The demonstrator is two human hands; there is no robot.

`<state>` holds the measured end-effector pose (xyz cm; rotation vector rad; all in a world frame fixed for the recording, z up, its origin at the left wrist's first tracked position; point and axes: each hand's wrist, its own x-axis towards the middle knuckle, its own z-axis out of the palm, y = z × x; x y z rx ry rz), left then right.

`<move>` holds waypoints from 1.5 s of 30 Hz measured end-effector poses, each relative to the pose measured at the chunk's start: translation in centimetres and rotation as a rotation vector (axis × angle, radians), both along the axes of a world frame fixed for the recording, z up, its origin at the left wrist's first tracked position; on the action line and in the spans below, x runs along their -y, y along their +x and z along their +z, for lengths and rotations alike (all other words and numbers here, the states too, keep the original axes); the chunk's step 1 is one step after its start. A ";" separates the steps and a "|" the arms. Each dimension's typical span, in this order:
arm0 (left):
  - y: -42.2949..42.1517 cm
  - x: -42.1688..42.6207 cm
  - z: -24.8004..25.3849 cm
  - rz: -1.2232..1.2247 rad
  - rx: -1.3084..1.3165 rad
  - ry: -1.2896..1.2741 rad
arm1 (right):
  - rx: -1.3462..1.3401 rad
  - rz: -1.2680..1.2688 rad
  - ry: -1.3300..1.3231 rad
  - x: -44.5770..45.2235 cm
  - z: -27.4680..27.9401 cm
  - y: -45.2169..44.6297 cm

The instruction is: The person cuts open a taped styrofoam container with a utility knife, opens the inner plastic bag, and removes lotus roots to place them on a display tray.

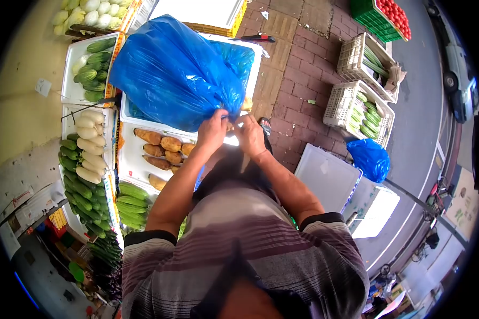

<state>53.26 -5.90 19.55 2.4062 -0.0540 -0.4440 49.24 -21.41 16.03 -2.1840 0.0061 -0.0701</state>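
A large, puffed-out blue plastic bag (167, 74) rests on a white foam box (254, 66), its gathered mouth towards me. My left hand (213, 129) is closed, with thumb and fingers pinching the bag's twisted neck. Close beside it, the fingers of my right hand (251, 137) are also closed on the bag's end. What the bag holds is hidden by the plastic. Just below my left hand, several brown root vegetables (171, 143) lie in another white box.
Along the left stand boxes of cucumbers (82, 199), white radishes (90, 149) and green melons (93, 72). On the right are crates of green vegetables (375, 114), a tomato crate (375, 34), a small blue bag (368, 159) and a white lid (327, 175). A road lies beyond.
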 end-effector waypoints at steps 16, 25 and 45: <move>0.4 0.6 -1.4 0.026 0.127 -0.013 | -0.245 -0.104 0.152 -0.2 -1.0 0.1; 0.4 1.1 -1.6 0.051 0.143 0.136 | -0.213 0.012 0.090 1.5 1.2 1.8; -5.9 -4.8 2.8 0.269 0.237 -0.232 | -0.320 0.044 0.084 2.9 4.8 8.3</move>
